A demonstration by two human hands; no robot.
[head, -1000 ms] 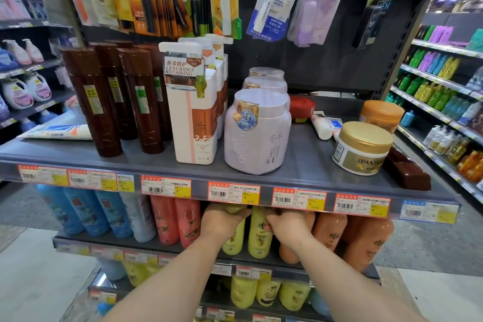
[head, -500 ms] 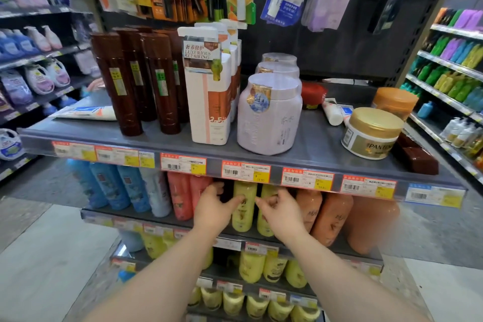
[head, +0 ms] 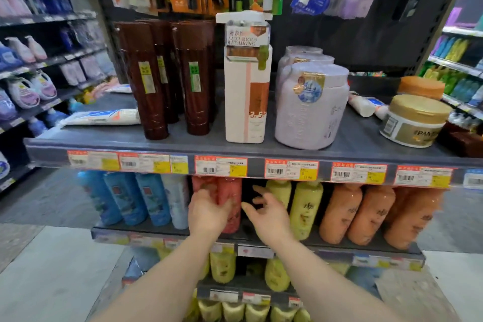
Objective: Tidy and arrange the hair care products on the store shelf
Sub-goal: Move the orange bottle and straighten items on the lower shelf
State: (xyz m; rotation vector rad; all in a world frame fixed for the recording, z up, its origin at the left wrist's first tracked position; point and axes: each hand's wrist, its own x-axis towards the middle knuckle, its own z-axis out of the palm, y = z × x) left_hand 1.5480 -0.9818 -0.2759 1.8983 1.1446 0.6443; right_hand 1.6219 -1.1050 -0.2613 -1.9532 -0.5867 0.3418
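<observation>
On the second shelf stand blue bottles, two red bottles, yellow bottles and orange bottles in a row. My left hand lies against the front of the red bottles, fingers pointing up and thumb across the right one. My right hand hovers with spread fingers in the dark gap between the red bottles and the yellow ones, holding nothing. The picture is blurred around both hands.
The top shelf carries tall brown bottles, a white pump bottle, lilac tubs, a gold-lidded jar and lying tubes. Hanging packets crowd the space above. More yellow bottles fill the lower shelves.
Both hands have moved left, off the yellow bottles. The left one now lies on the red bottles and the right one has opened in the gap. The view has moved closer.
</observation>
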